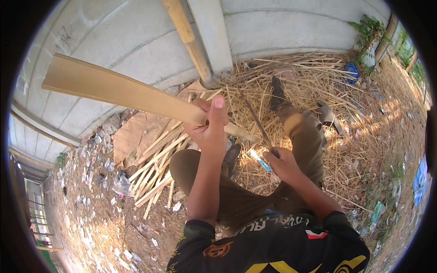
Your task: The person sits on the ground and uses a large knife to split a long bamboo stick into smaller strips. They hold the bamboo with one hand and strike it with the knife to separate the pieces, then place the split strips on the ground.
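Observation:
My left hand point(209, 127) is closed around a long, flat strip of split bamboo point(114, 88), thumb pointing up. One end of the strip reaches far to the upper left and looks widest there; the other comes out below the hand toward my right. My right hand point(283, 163) is wrapped round the handle of a long, dark-bladed knife point(255, 117), its blade slanting up and away. The strip's near end lies close beside the blade by the handle; whether they touch I cannot tell. Both my legs are bent on the ground around the work.
A pile of split bamboo strips point(157, 170) lies left of my legs by a brown cardboard sheet point(134, 134). Thin shavings point(246, 182) cover the ground ahead. A bamboo pole point(186, 34) leans at the grey panel wall point(282, 27). Litter point(102, 177) is scattered about.

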